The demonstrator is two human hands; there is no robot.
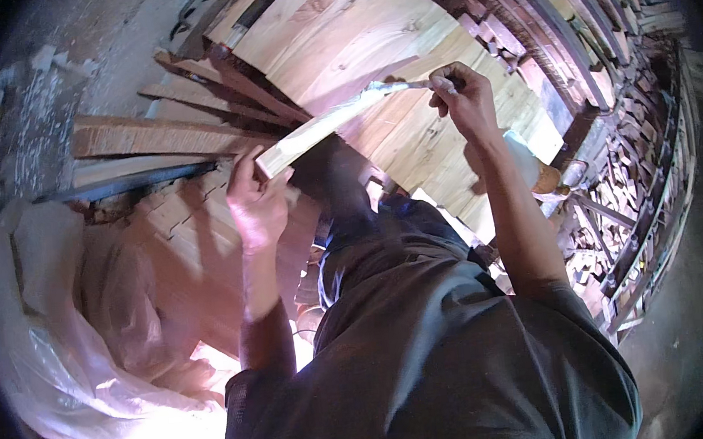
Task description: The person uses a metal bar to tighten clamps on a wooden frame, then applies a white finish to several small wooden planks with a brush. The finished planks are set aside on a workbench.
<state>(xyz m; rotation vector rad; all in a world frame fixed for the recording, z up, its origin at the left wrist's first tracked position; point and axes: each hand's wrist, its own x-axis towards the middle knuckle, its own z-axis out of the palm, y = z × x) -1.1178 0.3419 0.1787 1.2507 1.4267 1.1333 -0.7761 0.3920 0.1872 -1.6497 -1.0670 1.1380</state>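
Note:
My left hand (260, 202) is closed round the near end of a pale wooden strip (315, 132), which slants up and away to the right. In my right hand (462, 97), a slim brush (407, 86) is pinched between thumb and fingers. Its whitish tip meets the strip's far end or lies just over it; I cannot tell which. Beneath the strip and my right hand spreads a broad panel of joined wooden boards (351, 27).
Long timber pieces (168, 135) fan out at the left. Clear plastic sheeting (52, 329) is bunched near the lower left, beside stacked boards (204, 257). A whitish container (521, 154) stands by my right forearm. Wood offcuts (616, 188) fill a rack at the right.

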